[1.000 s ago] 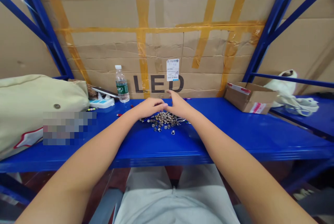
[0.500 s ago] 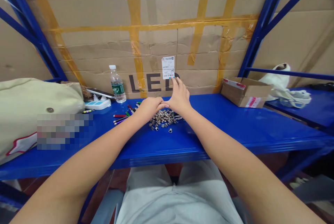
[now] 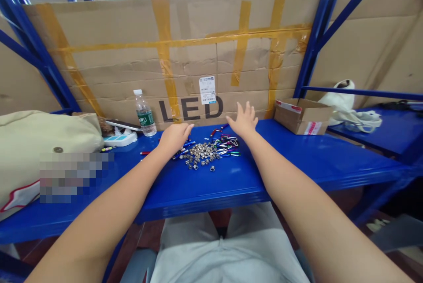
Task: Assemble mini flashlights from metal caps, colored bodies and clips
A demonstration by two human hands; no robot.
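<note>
My left hand (image 3: 174, 139) is low over the table at the left side of a pile of small silver metal pieces (image 3: 201, 152). Blue metallic tube-like pieces (image 3: 185, 147) lie against its right side. One digit points out to the right; its other fingers are mostly hidden behind the back of the hand. To the right of the pile my right hand (image 3: 244, 121) is open, fingers spread, holding nothing. Several coloured carabiners (image 3: 228, 142) lie between it and the silver pieces. A red piece (image 3: 214, 132) sits just behind them.
A water bottle (image 3: 145, 115) and a white power strip (image 3: 120, 139) stand at the back left, beside a cream bag (image 3: 49, 137). An open cardboard box (image 3: 302, 115) sits at the back right. A tall cardboard sheet (image 3: 132, 67) closes off the blue table's (image 3: 297, 155) rear.
My hands were together over the pile and have moved apart, left hand leftward, right hand rightward. The carabiners and blue tube-like pieces now show. The view has shifted slightly.
</note>
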